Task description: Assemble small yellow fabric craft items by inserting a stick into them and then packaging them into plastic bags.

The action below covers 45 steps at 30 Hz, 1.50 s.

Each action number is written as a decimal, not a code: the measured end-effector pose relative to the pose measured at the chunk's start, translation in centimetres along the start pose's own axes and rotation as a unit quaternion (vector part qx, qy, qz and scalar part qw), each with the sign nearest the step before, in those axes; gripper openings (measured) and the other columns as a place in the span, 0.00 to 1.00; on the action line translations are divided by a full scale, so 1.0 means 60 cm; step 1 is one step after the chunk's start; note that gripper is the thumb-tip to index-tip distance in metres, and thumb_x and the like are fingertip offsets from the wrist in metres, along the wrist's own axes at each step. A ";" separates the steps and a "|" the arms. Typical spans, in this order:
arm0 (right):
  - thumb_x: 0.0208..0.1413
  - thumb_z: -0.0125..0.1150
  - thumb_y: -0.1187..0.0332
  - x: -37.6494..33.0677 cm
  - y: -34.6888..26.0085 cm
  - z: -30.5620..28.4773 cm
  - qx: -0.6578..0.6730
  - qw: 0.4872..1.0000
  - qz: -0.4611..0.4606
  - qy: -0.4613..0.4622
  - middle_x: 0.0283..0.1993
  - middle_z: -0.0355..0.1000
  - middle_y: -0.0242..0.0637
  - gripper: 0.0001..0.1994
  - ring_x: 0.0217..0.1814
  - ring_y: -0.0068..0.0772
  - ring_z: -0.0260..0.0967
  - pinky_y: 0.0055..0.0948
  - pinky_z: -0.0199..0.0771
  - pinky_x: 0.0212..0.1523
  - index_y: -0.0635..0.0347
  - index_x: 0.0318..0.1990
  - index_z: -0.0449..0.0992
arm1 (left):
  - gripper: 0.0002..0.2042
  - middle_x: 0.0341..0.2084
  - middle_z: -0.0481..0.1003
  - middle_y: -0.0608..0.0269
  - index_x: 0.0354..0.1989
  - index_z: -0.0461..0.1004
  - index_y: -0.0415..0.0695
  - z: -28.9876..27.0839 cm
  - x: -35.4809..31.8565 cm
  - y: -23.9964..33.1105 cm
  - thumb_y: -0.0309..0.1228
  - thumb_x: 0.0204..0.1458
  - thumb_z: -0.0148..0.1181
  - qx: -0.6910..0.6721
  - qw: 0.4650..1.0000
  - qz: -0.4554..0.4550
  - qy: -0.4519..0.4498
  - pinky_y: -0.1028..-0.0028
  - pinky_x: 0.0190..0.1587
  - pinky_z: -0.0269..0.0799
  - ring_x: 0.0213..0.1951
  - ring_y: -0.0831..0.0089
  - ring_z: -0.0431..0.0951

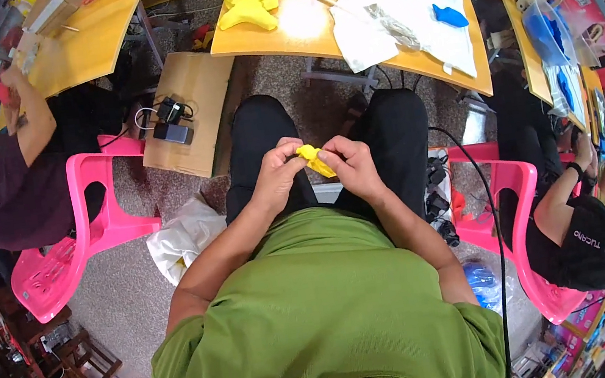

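1. Item in hand: a small yellow fabric piece (313, 160), pinched between the left hand (277, 175) and the right hand (349, 165), held over the lap above the black trousers (257, 137).
2. Grip: both hands are closed on the piece, thumbs and fingertips meeting on it from either side. The left takes its upper end, the right its lower end.
3. Appearance: bright yellow, soft, crumpled and folded on itself. Only a narrow strip shows between the fingers, so its full outline cannot be told.
4. Progress, as judged: the piece looks limp and unshaped, so the work on it seems to be at an early or middle stage.
5. Beyond the grip, on the wooden table (300, 25): several yellow fabric shapes (251, 3) lie flat and fully formed, perhaps items of the same kind.
6. Further out and to the right of the grip: a white cloth (409, 14) bearing one blue fabric shape (450, 16).
7. Left of the grip: a pink plastic chair (87, 233) and a seated person.
8. Right of the grip: a second pink chair (508, 215) with another person.
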State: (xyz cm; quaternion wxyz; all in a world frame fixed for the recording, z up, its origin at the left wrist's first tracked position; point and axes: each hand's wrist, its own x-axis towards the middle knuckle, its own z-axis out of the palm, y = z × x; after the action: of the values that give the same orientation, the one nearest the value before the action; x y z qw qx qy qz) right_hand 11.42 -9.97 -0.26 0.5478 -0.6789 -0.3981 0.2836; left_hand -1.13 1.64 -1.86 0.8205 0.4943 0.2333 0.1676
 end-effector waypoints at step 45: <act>0.46 0.61 0.70 0.000 0.004 0.024 -0.156 0.982 -0.082 0.060 0.24 0.69 0.40 0.05 0.26 0.42 0.69 0.35 0.68 0.25 0.60 0.27 0.72 | 0.11 0.37 0.70 0.68 0.39 0.75 0.37 -0.004 -0.020 0.007 0.33 0.53 0.57 -0.136 0.975 -0.140 -0.105 0.78 0.48 0.61 0.43 0.78 0.69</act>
State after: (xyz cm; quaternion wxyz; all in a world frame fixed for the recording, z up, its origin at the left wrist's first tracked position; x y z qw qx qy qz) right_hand 10.32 -9.23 -0.85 0.4792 -0.7369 -0.4586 0.1304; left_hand -2.31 1.40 -1.34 0.9152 0.3553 0.1879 0.0281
